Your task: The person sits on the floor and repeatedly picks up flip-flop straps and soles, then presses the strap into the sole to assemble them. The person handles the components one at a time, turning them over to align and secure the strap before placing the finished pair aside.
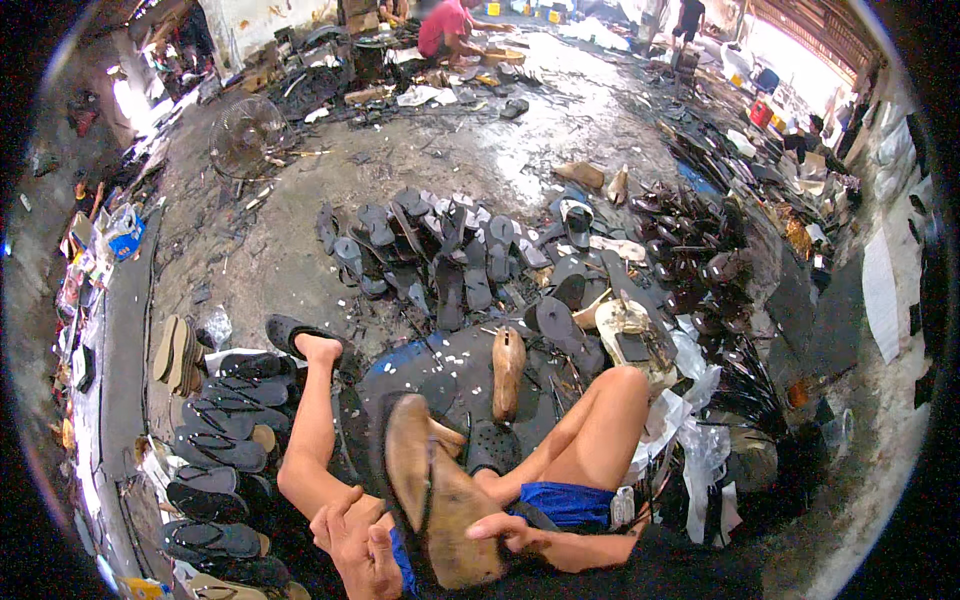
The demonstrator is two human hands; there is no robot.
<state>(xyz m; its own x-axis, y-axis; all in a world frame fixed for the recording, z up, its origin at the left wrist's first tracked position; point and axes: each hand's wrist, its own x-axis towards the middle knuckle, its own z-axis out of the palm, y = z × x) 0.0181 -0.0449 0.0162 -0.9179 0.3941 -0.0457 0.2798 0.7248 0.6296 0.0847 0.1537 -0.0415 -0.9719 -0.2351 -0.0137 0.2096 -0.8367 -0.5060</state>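
Observation:
A brown wooden shoe last [466,540] is upright in front of me, slightly blurred, its rounded toe pointing away. My right hand [512,530] grips its right side, thumb lying across it. Along the last's left edge runs a dark sole [388,462], and a thin black strap [430,488] crosses the wood. Just left of the last is my left hand [352,530], loosely curled with its fingers apart; nothing shows in it. A second wooden last [508,372] lies on the dark mat beyond, near a black clog [492,447] between my bare legs.
Black flip-flops [222,450] line my left side. Many dark soles [448,250] and a pile of glossy dark straps [700,250] lie ahead. Clear plastic bags [703,450] are by my right knee. A fan [248,137] and a crouching person in pink [445,28] are farther off.

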